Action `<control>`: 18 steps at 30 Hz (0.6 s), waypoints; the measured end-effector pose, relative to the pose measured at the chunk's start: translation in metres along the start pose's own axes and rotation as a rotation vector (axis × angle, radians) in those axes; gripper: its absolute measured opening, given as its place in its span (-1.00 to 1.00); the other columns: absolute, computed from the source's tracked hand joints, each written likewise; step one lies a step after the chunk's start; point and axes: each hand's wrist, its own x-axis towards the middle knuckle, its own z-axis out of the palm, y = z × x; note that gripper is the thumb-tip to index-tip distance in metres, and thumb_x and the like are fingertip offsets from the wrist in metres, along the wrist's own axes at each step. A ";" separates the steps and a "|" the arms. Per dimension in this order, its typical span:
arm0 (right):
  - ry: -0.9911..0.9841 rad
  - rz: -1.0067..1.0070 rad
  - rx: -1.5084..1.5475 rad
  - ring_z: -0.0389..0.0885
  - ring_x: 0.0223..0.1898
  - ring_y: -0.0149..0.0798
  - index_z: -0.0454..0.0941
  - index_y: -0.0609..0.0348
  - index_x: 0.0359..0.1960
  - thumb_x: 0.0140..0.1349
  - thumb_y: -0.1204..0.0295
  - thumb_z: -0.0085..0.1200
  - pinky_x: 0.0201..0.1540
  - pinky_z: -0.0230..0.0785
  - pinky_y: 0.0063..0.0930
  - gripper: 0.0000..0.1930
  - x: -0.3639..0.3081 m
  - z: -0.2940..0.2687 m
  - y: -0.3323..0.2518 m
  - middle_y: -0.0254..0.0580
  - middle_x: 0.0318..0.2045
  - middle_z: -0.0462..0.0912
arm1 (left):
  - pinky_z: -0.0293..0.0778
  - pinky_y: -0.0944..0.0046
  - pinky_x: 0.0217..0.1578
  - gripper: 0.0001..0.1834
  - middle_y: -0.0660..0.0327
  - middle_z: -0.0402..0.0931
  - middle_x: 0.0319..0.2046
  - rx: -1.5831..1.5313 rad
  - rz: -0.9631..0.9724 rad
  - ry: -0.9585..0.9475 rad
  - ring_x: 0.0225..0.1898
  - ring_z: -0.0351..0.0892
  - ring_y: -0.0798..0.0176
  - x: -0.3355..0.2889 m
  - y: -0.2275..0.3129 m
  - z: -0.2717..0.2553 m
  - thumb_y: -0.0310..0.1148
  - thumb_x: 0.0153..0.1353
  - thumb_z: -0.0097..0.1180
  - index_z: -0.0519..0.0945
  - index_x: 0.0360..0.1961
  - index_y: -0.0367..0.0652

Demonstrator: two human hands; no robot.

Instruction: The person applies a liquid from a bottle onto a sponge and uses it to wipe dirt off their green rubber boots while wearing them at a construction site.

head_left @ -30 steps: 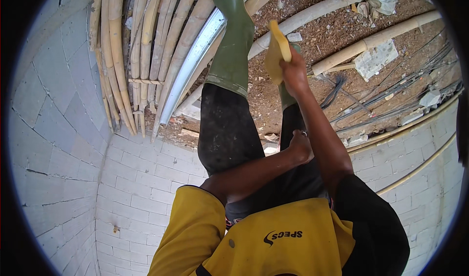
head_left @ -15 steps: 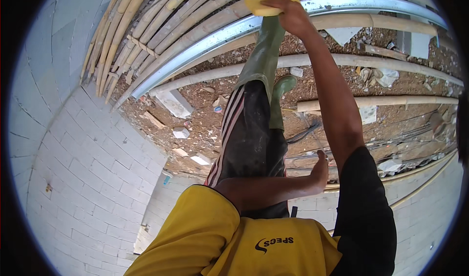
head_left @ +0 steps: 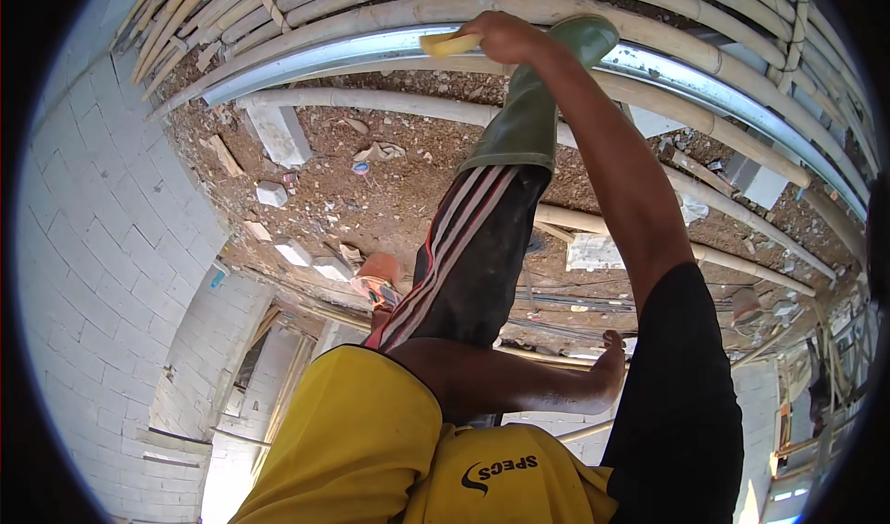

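Observation:
A pale yellow sponge-like pad [head_left: 451,44] is gripped in my right hand [head_left: 505,38], fingers closed round one end. The pad lies against a long shiny metal channel [head_left: 352,53], which rests among bamboo poles. Just right of that hand, a green rubber boot [head_left: 584,42] is planted across the channel and a pole. My left hand [head_left: 607,374] is held in front of my body, bent up at the wrist. Its fingers look stretched and hold nothing visible; part of the hand is turned away.
Bamboo poles [head_left: 399,12] run along the far side, with a bamboo lattice [head_left: 797,32] at the right. Grey block walling [head_left: 120,246] stands at left. Block pieces [head_left: 281,136] and rubble litter the dirt. An orange container-like object [head_left: 378,269] sits beside my leg.
My right hand has moved left along the channel with the pad, away from the boot. The view has swung rightward, showing more lattice. One boot is now hidden behind my leg and arm.

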 end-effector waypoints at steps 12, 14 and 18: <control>-0.781 -0.578 0.241 0.66 -0.27 -0.09 0.65 0.25 -0.16 0.06 0.48 -0.02 -0.20 0.50 -0.22 -0.68 -0.013 0.061 -0.048 0.03 -0.29 0.68 | 0.31 -0.33 0.03 -0.44 0.21 0.21 0.33 -0.763 0.410 -0.638 0.28 0.23 -0.04 0.019 -0.150 -0.047 -0.06 0.29 -0.05 0.35 0.30 0.06; -0.827 0.063 0.221 0.63 -0.12 -0.08 0.57 0.20 0.03 0.11 0.41 -0.04 -0.05 0.44 -0.12 -0.58 0.000 0.017 -0.021 -0.03 -0.15 0.65 | 0.31 -0.34 0.03 -0.44 0.23 0.20 0.33 -0.747 0.446 -0.672 0.30 0.22 -0.05 0.015 -0.147 -0.038 -0.06 0.30 -0.06 0.34 0.30 0.06; -0.574 0.163 -0.115 0.64 -0.16 -0.13 0.63 0.13 -0.04 0.10 0.54 -0.07 -0.07 0.47 -0.19 -0.62 -0.041 0.017 0.010 -0.02 -0.22 0.67 | 0.26 -0.28 0.04 -0.42 0.01 0.45 0.11 -0.838 0.291 -0.522 0.09 0.43 -0.02 -0.003 -0.169 -0.022 -0.24 0.10 0.21 0.49 0.19 -0.08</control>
